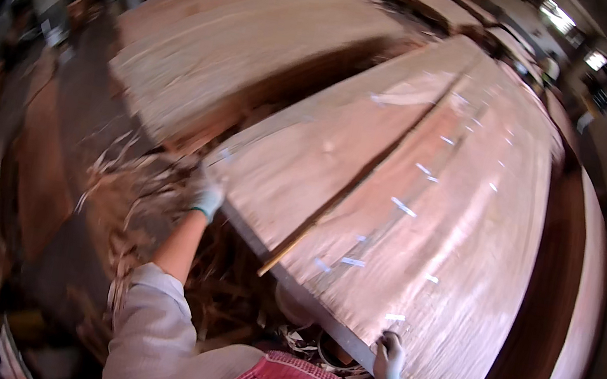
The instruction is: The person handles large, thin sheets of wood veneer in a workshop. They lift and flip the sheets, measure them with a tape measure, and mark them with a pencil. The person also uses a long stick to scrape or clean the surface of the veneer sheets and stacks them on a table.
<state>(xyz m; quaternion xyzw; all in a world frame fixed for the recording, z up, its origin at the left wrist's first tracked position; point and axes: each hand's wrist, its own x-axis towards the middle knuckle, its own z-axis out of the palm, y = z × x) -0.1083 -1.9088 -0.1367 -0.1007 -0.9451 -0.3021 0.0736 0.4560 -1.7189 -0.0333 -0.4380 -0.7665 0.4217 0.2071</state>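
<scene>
Veneer (453,235) on tbl (334,327); stack (246,48) nr, dim wkshp (94,92)

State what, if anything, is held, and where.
Left hand is at the near-left corner of the wood sheeting; right hand is at its near edge. Whether either grips cannot be told.

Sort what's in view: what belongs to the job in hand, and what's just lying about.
Apparently part of the job:
wood veneer sheet
pale tape strips
long thin stick
left hand
right hand

Apparently lying about:
veneer scraps
neighbouring veneer stack
</scene>
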